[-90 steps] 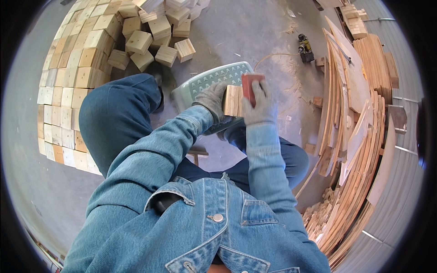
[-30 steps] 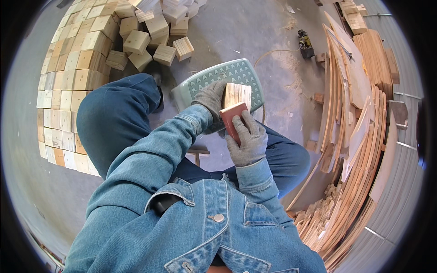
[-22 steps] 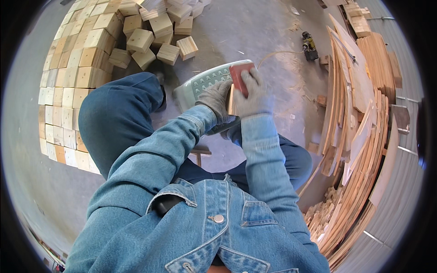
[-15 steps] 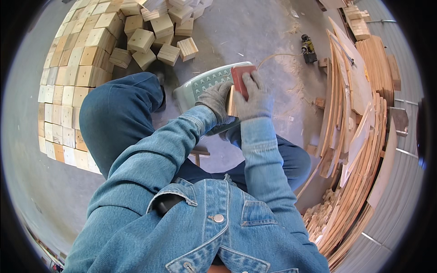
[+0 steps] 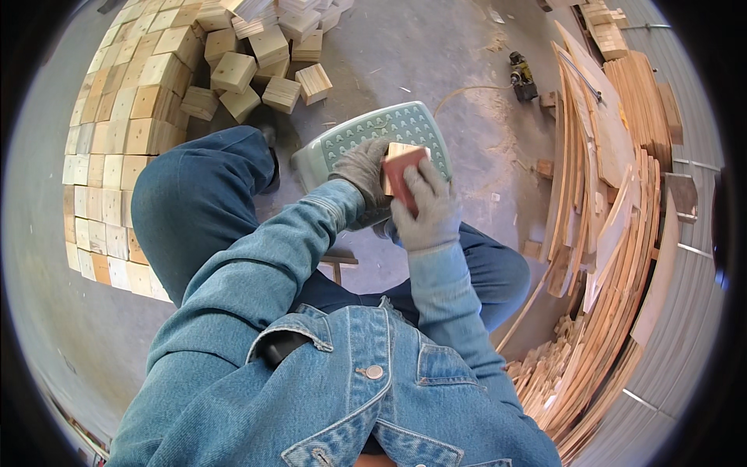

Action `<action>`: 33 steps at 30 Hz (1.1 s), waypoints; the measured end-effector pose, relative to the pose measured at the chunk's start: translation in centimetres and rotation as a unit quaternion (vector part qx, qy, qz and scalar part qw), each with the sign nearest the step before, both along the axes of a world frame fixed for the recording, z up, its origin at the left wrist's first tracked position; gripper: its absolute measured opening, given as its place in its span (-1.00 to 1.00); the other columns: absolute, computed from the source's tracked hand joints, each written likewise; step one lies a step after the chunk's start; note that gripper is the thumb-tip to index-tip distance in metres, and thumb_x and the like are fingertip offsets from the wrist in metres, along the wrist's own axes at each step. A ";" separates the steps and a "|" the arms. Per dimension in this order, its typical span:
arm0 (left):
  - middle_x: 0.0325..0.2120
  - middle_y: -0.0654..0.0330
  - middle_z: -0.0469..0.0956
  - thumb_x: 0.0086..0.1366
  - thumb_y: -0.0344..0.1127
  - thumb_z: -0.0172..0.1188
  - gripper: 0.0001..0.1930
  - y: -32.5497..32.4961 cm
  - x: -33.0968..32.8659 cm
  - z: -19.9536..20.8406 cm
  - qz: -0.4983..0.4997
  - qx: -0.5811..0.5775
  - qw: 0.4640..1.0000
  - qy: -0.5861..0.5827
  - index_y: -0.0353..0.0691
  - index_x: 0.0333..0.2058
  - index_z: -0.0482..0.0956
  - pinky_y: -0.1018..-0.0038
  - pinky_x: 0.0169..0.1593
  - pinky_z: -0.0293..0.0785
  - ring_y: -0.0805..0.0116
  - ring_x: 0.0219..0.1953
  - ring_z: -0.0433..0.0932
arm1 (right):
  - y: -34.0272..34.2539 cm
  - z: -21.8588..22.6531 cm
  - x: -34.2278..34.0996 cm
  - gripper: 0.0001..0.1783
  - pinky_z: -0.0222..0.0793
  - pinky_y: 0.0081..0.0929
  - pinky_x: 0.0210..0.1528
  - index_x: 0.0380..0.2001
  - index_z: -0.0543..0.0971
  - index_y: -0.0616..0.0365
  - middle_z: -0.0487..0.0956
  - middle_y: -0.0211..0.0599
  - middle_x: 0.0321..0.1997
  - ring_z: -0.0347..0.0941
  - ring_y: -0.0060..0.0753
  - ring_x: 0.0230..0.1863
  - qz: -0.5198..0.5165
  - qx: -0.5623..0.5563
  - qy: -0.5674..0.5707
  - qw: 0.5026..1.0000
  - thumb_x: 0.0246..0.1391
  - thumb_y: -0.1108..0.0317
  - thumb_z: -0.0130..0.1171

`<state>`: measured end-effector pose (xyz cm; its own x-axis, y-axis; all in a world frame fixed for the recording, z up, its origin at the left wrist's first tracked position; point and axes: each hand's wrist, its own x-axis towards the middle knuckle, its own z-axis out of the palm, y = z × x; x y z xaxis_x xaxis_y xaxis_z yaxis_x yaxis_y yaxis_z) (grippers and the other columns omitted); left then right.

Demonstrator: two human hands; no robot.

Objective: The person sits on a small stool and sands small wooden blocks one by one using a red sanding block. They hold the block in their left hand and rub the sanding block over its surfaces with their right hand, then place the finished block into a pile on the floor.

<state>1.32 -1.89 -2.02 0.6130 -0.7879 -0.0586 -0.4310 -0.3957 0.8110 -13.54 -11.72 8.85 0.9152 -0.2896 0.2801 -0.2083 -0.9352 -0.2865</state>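
Observation:
Above a pale green plastic step stool (image 5: 319, 145) with a bumpy top, my gloved left hand (image 5: 359, 168) grips a wooden block (image 5: 400, 148) from its left side. My right hand (image 5: 429, 212), also in a grey glove, is closed on a reddish-brown sanding block (image 5: 401, 173). The sanding block lies against the near, upper part of the wooden block and covers much of it. A strip of pale wood shows beyond its far edge. My left fingertips are partly hidden behind the wood.
Stacked wooden blocks (image 5: 117, 148) form a wall at left, with loose blocks (image 5: 233, 71) beside it. A yellow-and-black cordless drill (image 5: 522, 75) sits on the floor at far right. Long boards and plywood (image 5: 607, 148) lean along the right. My knees flank the stool.
My right hand has drawn the sanding block nearer and slightly left, over the wooden block. The wooden block has tilted and now shows a pale face. My left hand keeps its hold.

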 end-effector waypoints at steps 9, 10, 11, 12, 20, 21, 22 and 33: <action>0.19 -0.05 0.47 -0.13 0.16 0.61 0.06 0.1 -0.2 3.0 0.010 0.023 0.999 0.022 -0.03 0.34 0.35 0.11 0.40 0.41 -0.11 0.30 0.46 | -5.1 -1.9 7.4 -0.32 0.40 0.01 0.42 0.28 0.65 -0.10 0.50 -0.17 0.47 0.48 0.13 0.36 -0.086 0.012 0.074 0.993 0.04 0.10 0.46; 0.19 -0.05 0.47 -0.12 0.16 0.60 0.04 0.1 -0.1 2.1 0.008 0.011 1.000 0.007 -0.04 0.34 0.35 0.11 0.40 0.41 -0.11 0.30 0.46 | -4.6 -1.7 6.7 -0.30 0.40 0.03 0.42 0.28 0.65 -0.08 0.50 -0.14 0.46 0.47 0.16 0.36 -0.069 0.002 0.054 0.996 0.01 0.11 0.47; 0.18 -0.06 0.47 -0.10 0.15 0.60 0.03 0.3 -0.1 1.5 0.004 0.005 1.000 -0.007 -0.04 0.34 0.35 0.11 0.40 0.41 -0.12 0.30 0.46 | -4.0 -1.8 5.5 -0.29 0.39 0.04 0.43 0.27 0.65 -0.06 0.50 -0.12 0.45 0.47 0.18 0.35 -0.053 -0.002 0.035 0.998 -0.01 0.12 0.48; 0.18 -0.07 0.48 -0.09 0.14 0.59 0.01 0.4 -0.1 1.0 0.010 0.001 1.000 -0.012 -0.04 0.32 0.36 0.10 0.40 0.41 -0.13 0.30 0.46 | -3.4 -2.1 4.1 -0.28 0.38 0.05 0.43 0.27 0.65 -0.04 0.51 -0.10 0.44 0.47 0.20 0.35 -0.038 -0.006 0.015 0.999 -0.04 0.13 0.49; 0.16 -0.10 0.49 -0.07 0.09 0.58 -0.08 0.3 -0.2 1.5 0.018 -0.027 0.999 0.021 -0.06 0.27 0.42 0.09 0.38 0.41 -0.17 0.27 0.48 | 2.2 0.3 -5.5 -0.27 0.43 0.08 0.28 0.22 0.69 -0.03 0.50 -0.10 0.44 0.51 0.14 0.20 -0.024 0.008 0.049 0.998 -0.13 0.16 0.54; 0.16 -0.09 0.50 -0.07 0.09 0.59 -0.07 0.3 -0.2 1.5 0.021 -0.030 0.999 0.015 -0.06 0.27 0.42 0.09 0.38 0.41 -0.17 0.27 0.48 | 1.9 0.3 -5.4 -0.27 0.43 0.08 0.28 0.22 0.69 -0.03 0.50 -0.10 0.44 0.51 0.14 0.21 -0.022 0.013 0.044 0.999 -0.14 0.17 0.54; 0.16 -0.09 0.50 -0.07 0.09 0.59 -0.07 0.3 -0.3 1.5 0.024 -0.032 0.999 0.010 -0.06 0.28 0.42 0.09 0.38 0.41 -0.17 0.27 0.48 | 1.8 0.4 -5.2 -0.27 0.43 0.09 0.29 0.21 0.70 -0.03 0.50 -0.10 0.44 0.51 0.14 0.21 -0.018 0.019 0.040 0.999 -0.14 0.17 0.54; 0.22 -0.04 0.48 -0.22 0.16 0.66 0.13 0.2 0.0 1.9 0.019 0.014 1.000 0.020 -0.04 0.36 0.36 0.14 0.44 0.38 -0.09 0.32 0.47 | -6.0 -1.0 7.9 -0.36 0.46 -0.17 0.42 0.23 0.68 -0.04 0.50 -0.09 0.47 0.48 0.01 0.42 -0.129 0.025 0.088 0.987 0.01 0.17 0.46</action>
